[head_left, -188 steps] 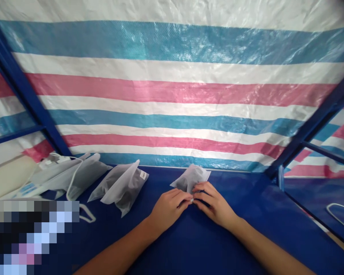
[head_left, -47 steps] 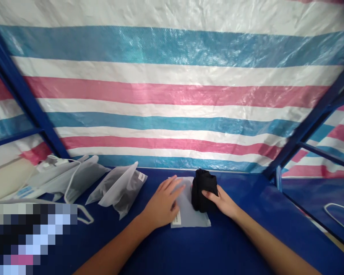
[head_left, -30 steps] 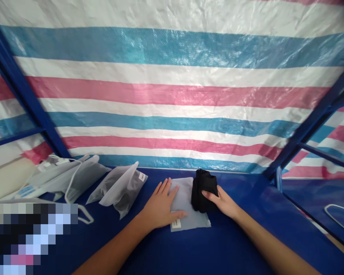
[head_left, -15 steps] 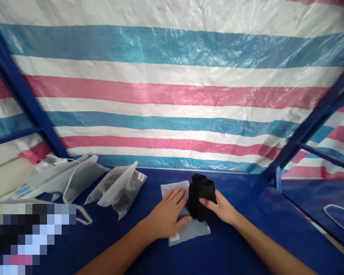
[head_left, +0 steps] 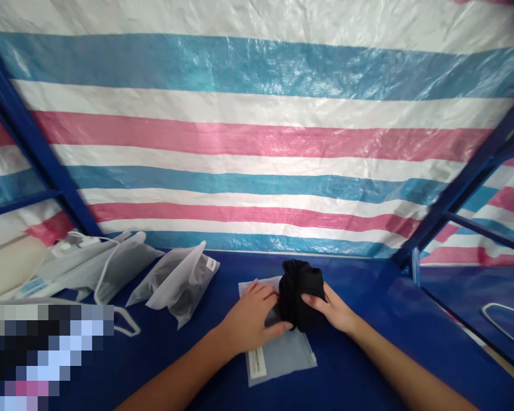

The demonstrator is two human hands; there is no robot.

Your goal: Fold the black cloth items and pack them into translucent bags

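A bundled black cloth (head_left: pixel 303 297), perhaps a garment, is held in my right hand (head_left: pixel 336 308), thumb on its near face and fingers behind it. Under it on the blue surface lies a frosted zip bag (head_left: pixel 282 357) with a small slider at its right corner and a white label (head_left: pixel 257 362) near its lower left. My left hand (head_left: pixel 252 317) is curled over the bag's left part, with its thumb reaching to the cloth's lower left edge. A dark grey patch shows between thumb and fingers; whether cloth lies inside the plastic there, I cannot tell.
Filled frosted bags (head_left: pixel 177 279) stand to the left, beside white hangers (head_left: pixel 126 322). Another white hanger (head_left: pixel 503 311) is at far right. Blue metal posts (head_left: pixel 449 194) flank the blue surface (head_left: pixel 360 279), and a striped plastic sheet (head_left: pixel 257 140) hangs behind.
The zip bag's lower edge has shifted toward me, showing more of its label. My left fingers have curled more and its thumb has moved right. The black cloth has shifted slightly left.
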